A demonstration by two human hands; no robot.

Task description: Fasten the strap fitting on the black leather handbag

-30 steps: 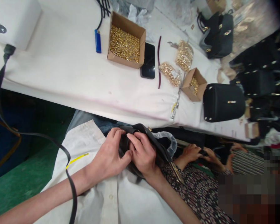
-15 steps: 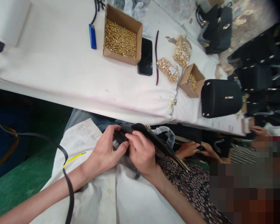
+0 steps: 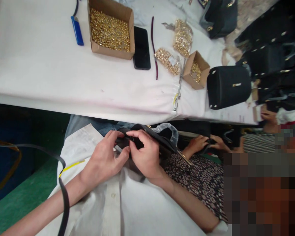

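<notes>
On my lap lies a black handbag (image 3: 166, 146) with gold-coloured hardware and a handle wrapped in clear plastic (image 3: 171, 131). My left hand (image 3: 105, 154) grips the bag's edge on the left, thumb and fingers bent around the dark material. Close beside it, my right hand (image 3: 146, 152) pinches the same edge between thumb and forefinger. The two thumbs almost meet. Whether a small part sits between the fingertips is hidden.
A white-covered table (image 3: 51, 78) bears a carton of gold-coloured studs (image 3: 110, 31), a phone (image 3: 142, 49), a blue lighter (image 3: 77, 31), stud bags (image 3: 183, 37), a smaller box (image 3: 196, 70) and a black bag (image 3: 228, 87). A co-worker's hands (image 3: 199, 144) are at right. A black strap (image 3: 65, 200) hangs at left.
The view has shifted, so the table things appear higher and further left. My right forefinger has straightened along the bag's edge, and its thumb now shows. Both hands stay on the bag.
</notes>
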